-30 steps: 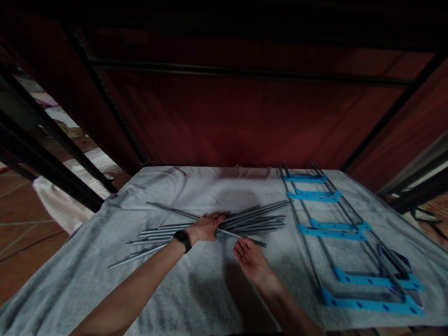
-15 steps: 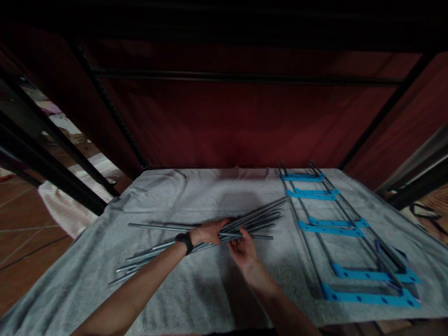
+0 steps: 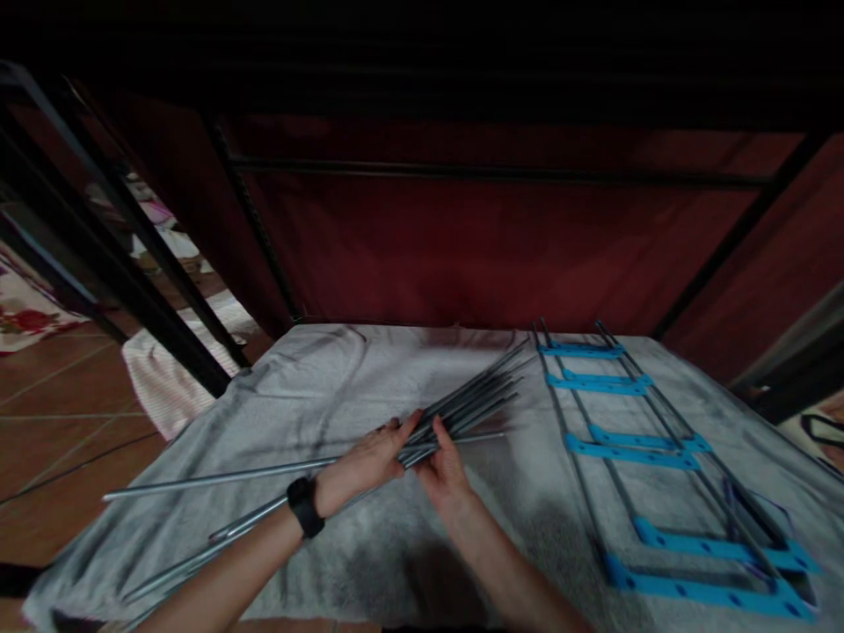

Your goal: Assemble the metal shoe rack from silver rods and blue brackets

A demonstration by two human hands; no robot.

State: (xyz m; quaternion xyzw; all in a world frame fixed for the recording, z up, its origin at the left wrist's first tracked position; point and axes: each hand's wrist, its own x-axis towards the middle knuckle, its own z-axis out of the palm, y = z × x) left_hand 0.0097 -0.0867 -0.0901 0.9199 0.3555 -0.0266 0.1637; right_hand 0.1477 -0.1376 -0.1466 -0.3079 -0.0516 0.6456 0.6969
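Grey cloth (image 3: 343, 369) over a table, dark red wall behind. Left hand (image 3: 369, 459) with a black wristband (image 3: 304, 507) and right hand (image 3: 446, 466) — both curled shut around a bundle of metal rods (image 3: 471, 397), lifted off the cloth, tips fanning toward 1 o'clock. One loose rod (image 3: 217, 480) lying flat, running toward 9 o'clock. Off at 3 o'clock — a rod frame with blue brackets (image 3: 629, 453), well apart.
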